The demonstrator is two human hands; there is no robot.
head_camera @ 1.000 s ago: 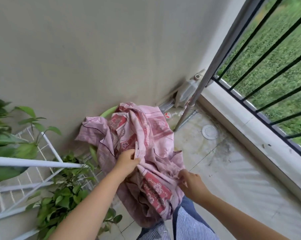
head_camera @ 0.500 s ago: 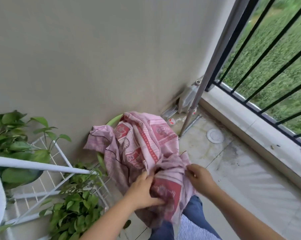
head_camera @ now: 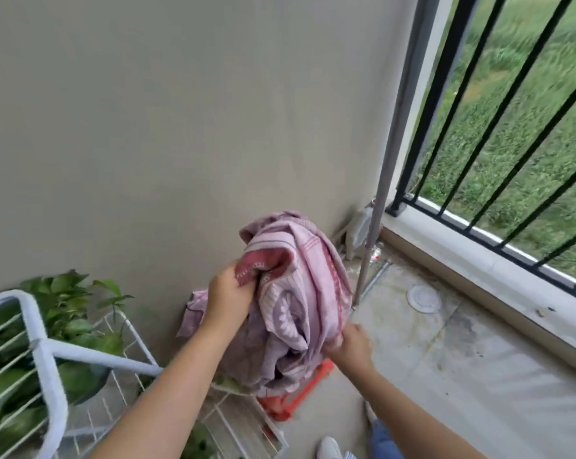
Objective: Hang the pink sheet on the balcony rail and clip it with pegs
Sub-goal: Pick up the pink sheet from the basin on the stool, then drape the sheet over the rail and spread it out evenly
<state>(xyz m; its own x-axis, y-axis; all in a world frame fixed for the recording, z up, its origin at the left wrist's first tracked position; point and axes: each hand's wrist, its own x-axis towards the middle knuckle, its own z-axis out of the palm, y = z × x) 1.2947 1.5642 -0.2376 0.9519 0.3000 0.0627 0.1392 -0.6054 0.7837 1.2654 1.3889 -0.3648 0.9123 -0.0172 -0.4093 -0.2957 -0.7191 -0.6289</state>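
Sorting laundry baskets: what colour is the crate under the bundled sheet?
Orange-red plastic crate, seen in the head view.

Home balcony: black railing [head_camera: 498, 134] over grass [head_camera: 525, 104], plain wall [head_camera: 180, 111], stained concrete floor [head_camera: 445, 352] with drain cover [head_camera: 424, 298], white wire rack [head_camera: 45, 369] of potted plants [head_camera: 71, 303].

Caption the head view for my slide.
Both hands, left and right, lift the bunched pink sheet beside the balcony rail.

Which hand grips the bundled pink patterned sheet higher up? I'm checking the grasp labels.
The left hand, clutching a red-patterned fold near the top of the pink patterned sheet. The right hand holds it lower, near the bundle's bottom edge.
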